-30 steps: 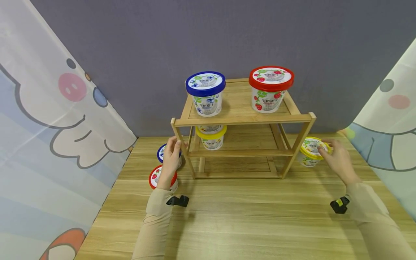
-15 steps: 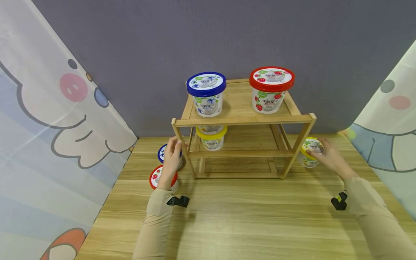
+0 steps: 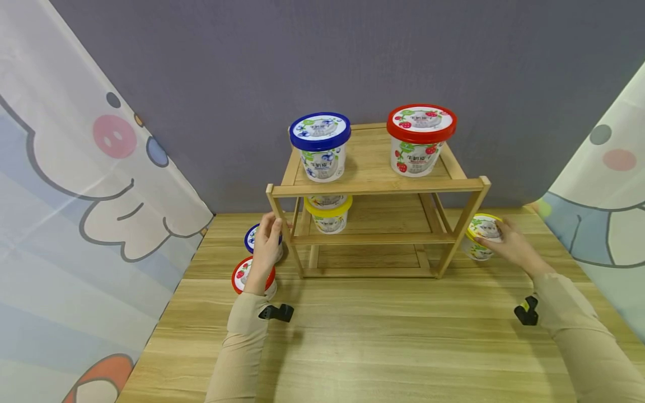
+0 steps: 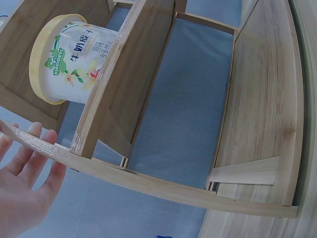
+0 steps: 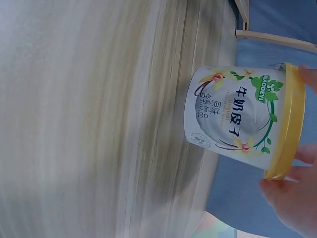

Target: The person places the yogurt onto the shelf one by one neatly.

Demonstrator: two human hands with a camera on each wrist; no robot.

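Observation:
My left hand (image 3: 264, 240) grips the left front post of the wooden rack (image 3: 378, 239), its fingertips showing past the post in the left wrist view. At the rack's right side, my right hand (image 3: 516, 249) holds a yellow-lidded tub (image 3: 477, 250) by the lid; in the right wrist view its fingers and thumb lie at the lid's rim. That tub is upright, its base at the tabletop. A blue-lidded tub (image 3: 323, 165) and a red-lidded tub (image 3: 417, 159) stand on the top shelf. Another yellow-lidded tub (image 3: 330, 224) is on the middle shelf at left, partly hidden.
Left of the rack, a blue-lidded tub (image 3: 250, 239) and a red-lidded tub (image 3: 244, 275) stand on the wooden table (image 3: 373, 336), partly covered by my left hand and wrist. A grey backdrop (image 3: 373, 56) rises behind the rack, with cartoon-printed curtains on both sides.
My right hand has shifted slightly left over the yellow-lidded tub, and its thumb now lies nearer the lid's front edge. The left hand keeps its hold on the rack.

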